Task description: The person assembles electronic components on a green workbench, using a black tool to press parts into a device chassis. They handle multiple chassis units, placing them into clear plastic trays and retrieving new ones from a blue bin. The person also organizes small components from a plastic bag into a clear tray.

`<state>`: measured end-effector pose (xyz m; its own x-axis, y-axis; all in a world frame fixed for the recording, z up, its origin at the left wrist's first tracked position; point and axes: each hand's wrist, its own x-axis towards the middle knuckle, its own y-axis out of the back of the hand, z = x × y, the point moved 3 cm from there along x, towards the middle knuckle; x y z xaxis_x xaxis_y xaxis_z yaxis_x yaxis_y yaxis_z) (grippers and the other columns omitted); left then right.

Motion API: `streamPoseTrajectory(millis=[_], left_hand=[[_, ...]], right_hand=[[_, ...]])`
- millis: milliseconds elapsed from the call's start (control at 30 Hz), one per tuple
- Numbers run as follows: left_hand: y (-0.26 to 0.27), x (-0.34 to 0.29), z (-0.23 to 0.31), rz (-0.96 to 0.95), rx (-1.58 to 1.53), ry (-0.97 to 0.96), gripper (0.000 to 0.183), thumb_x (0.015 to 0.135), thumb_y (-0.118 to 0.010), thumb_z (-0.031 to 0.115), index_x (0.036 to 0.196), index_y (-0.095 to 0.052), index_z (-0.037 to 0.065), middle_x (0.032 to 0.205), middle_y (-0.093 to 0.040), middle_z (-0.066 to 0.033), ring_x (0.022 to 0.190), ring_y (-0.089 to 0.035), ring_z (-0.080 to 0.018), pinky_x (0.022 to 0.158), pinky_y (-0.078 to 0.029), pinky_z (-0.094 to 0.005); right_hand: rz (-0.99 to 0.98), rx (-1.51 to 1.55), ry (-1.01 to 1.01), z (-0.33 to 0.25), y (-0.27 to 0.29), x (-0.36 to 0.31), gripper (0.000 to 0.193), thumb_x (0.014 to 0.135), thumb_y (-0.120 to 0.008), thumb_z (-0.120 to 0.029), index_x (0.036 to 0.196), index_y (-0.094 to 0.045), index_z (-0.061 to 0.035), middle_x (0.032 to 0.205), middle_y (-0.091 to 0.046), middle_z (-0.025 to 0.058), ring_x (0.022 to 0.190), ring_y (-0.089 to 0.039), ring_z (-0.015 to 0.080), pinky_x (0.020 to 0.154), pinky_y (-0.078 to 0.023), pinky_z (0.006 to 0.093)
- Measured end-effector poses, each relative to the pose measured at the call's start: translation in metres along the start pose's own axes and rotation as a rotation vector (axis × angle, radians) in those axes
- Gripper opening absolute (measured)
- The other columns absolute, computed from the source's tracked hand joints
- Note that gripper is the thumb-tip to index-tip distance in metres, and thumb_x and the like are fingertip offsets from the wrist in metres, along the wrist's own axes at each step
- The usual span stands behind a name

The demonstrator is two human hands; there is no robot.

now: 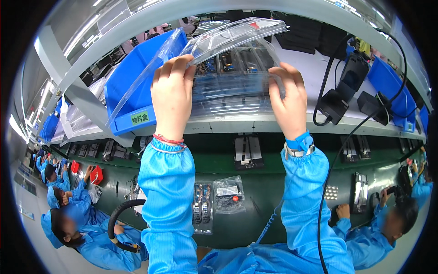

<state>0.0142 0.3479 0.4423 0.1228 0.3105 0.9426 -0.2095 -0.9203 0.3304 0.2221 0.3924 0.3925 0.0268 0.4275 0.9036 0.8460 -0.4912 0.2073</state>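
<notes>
On the shelf in front of me stands a stack of clear plastic trays (pixel 230 97). Small dark electronic parts with blue and gold bits (pixel 226 60) lie in an upper tray. Another clear tray (pixel 237 37) rests tilted on top, its right end raised. My left hand (pixel 172 98) has its fingers curled over the stack's left end, beside the tilted tray's lower corner. With fingers bent round the right end, my right hand (pixel 291 102) grips the upper tray. The fingertips partly hide behind the plastic.
A blue bin (pixel 130 98) stands left of the stack, with a clear sheet leaning on it. Black devices (pixel 349 75) and cables are at right. Below, the green bench (pixel 269 182) holds a parts tray (pixel 202 208) and a clear bag (pixel 229 194). Co-workers sit on both sides.
</notes>
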Motion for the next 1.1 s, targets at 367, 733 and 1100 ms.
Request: streamPoseTrajectory(millis=[367, 733, 1100], left_hand=[[0.002, -0.002, -0.001, -0.071, -0.025, -0.042, 0.016, 0.078, -0.060, 0.016, 0.092, -0.056, 0.009, 0.089, -0.058, -0.0060, 0.078, -0.054, -0.0253, 0.068, -0.044, -0.0350], [-0.003, 0.013, 0.011, -0.108, -0.093, -0.118, 0.024, 0.076, -0.062, 0.014, 0.099, -0.060, 0.011, 0.093, -0.060, -0.0087, 0.086, -0.057, -0.0260, 0.073, -0.045, -0.0318], [-0.009, 0.014, 0.013, -0.099, -0.100, -0.224, 0.030, 0.075, -0.060, 0.004, 0.103, -0.060, 0.012, 0.098, -0.056, -0.0077, 0.086, -0.051, -0.0264, 0.075, -0.043, -0.0328]], right_hand=[[0.071, -0.015, -0.088, -0.001, -0.002, 0.010, 0.039, 0.085, -0.046, -0.014, 0.123, -0.036, -0.0085, 0.114, -0.053, 0.0110, 0.106, -0.050, 0.0291, 0.101, -0.011, 0.0547], [0.057, 0.038, -0.079, -0.007, 0.000, 0.018, 0.037, 0.087, -0.043, -0.013, 0.123, -0.038, -0.0080, 0.114, -0.055, 0.0112, 0.107, -0.051, 0.0294, 0.101, -0.007, 0.0546], [0.091, 0.357, -0.178, 0.003, -0.002, 0.035, 0.039, 0.090, -0.043, -0.026, 0.125, -0.039, -0.0072, 0.095, -0.060, 0.0174, 0.077, -0.061, 0.0230, 0.067, -0.047, 0.0294]])
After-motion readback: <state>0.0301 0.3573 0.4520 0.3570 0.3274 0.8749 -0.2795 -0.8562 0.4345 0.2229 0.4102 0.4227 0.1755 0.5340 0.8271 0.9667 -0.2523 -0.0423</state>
